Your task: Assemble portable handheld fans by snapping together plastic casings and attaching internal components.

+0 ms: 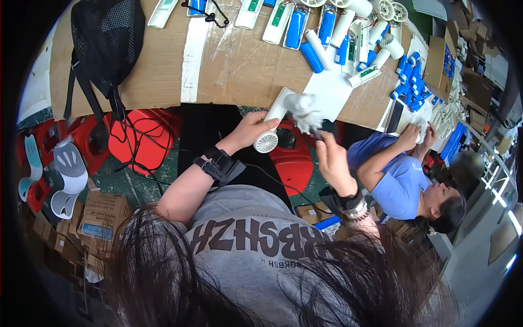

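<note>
My left hand (251, 131) is closed round the handle of a white handheld fan (279, 107), whose round slotted head points down toward me. The fan is tilted at the table's near edge. My right hand (333, 163) grips the dark handle of a white tufted brush-like tool (306, 111). Its white end is blurred and lies just right of the fan; whether they touch I cannot make out. Beyond both hands, a sheet of white paper (327, 92) lies on the cardboard-covered table (234, 82).
Several opened fan housings (278, 20) and blue battery cells (311, 56) crowd the far side. A black mesh bag (106, 43) lies at the left, cables hanging over a red stool (143, 139). At the right, a co-worker in a blue shirt (400, 182) handles a white part.
</note>
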`<state>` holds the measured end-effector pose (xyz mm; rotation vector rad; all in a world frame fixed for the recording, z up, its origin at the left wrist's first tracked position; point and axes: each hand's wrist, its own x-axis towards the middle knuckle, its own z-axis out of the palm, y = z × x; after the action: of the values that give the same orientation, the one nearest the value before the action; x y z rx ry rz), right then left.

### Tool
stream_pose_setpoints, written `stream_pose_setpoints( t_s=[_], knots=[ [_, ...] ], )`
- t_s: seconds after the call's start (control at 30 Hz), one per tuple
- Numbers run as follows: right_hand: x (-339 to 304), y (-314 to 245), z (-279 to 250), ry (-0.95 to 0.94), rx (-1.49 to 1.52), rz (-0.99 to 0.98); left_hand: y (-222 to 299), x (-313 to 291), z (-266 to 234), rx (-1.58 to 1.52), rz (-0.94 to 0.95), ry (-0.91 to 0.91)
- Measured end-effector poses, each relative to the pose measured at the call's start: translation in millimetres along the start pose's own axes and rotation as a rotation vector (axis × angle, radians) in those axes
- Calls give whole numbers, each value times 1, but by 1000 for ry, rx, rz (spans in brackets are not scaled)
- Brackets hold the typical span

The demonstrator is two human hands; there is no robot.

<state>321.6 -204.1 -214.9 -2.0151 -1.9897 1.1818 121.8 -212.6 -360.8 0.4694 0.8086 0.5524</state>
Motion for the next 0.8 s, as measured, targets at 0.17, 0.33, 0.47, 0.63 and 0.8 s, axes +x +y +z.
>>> stream_pose_setpoints(
  t_s=[0.17, 0.33, 0.47, 0.63, 0.8],
  knots=[
    [2, -7, -2, -35, -38, 70, -2, 1, -1, -7, -10, -11],
    [-18, -21, -13, 155, 205, -36, 0, -1, -3, -31, -5, -6],
    [-6, 5, 18, 203, -210, -233, 5, 4, 2, -63, -13, -26],
    [0, -14, 12, 74, -91, -54, 1, 8, -2, -71, -33, -25],
    [-18, -17, 0, 205, 173, -47, 3, 7, -2, -65, -40, -12]
  ],
)
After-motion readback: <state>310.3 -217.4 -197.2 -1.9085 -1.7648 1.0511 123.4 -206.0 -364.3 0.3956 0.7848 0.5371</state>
